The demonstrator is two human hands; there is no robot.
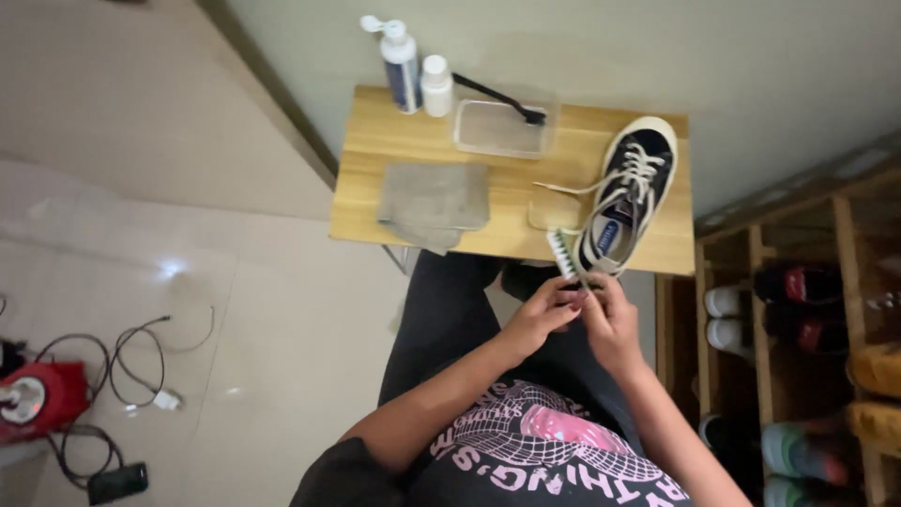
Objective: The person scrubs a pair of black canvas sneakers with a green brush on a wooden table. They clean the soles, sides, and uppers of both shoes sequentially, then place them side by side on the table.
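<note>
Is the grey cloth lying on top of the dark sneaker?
No, the grey cloth lies flat on the wooden table, apart from the dark sneaker, which rests at the table's other side.

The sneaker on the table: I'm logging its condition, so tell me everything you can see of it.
The sneaker is a dark low-top, seemingly canvas, with a cream rubber toe cap and sole edge and loose white laces, one trailing left. It lies on its sole at the right end of the wooden table, toe away from the person, heel at the near edge. A blue insole label shows inside. Neither hand touches it.
</note>
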